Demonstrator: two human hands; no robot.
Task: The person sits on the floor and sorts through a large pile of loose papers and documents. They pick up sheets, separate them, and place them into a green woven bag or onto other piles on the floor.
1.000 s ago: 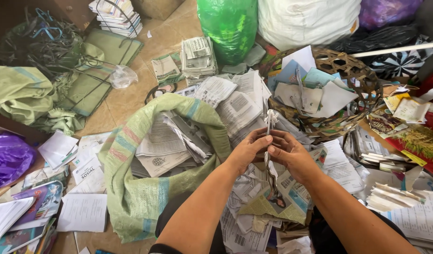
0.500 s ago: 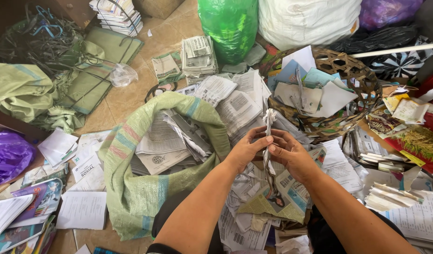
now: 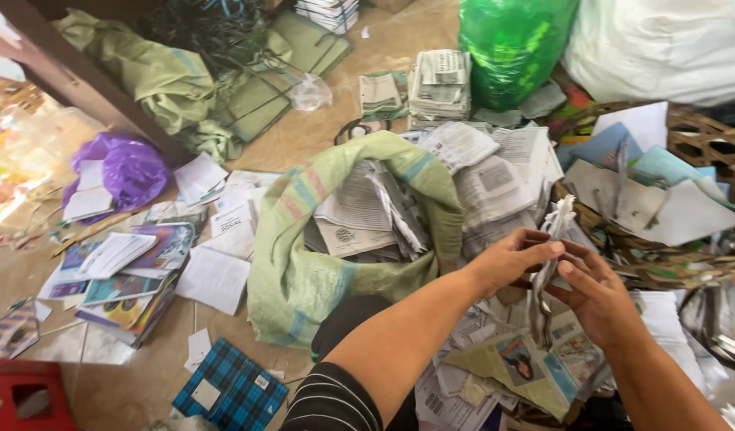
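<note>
Paper bundle (image 3: 549, 263) | right of centre, held edge-on, upright | left hand (image 3: 507, 259) and right hand (image 3: 595, 299) both closed around it | green sack (image 3: 304, 271) at centre looks partly filled with papers | loose sheets (image 3: 479, 383) below remain unsorted, seemingly midway

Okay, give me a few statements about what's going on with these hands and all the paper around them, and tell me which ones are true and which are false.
1. Both hands hold one bundle of papers. True: the left hand and right hand grip the thin paper bundle edge-on.
2. The green woven sack is empty. False: folded newspapers fill its open mouth.
3. A purple plastic bag lies at the left. True.
4. The woven basket at the right holds bottles. False: it holds loose sheets and envelopes.
5. A blue checked notebook lies on the floor near the sack. True.
</note>
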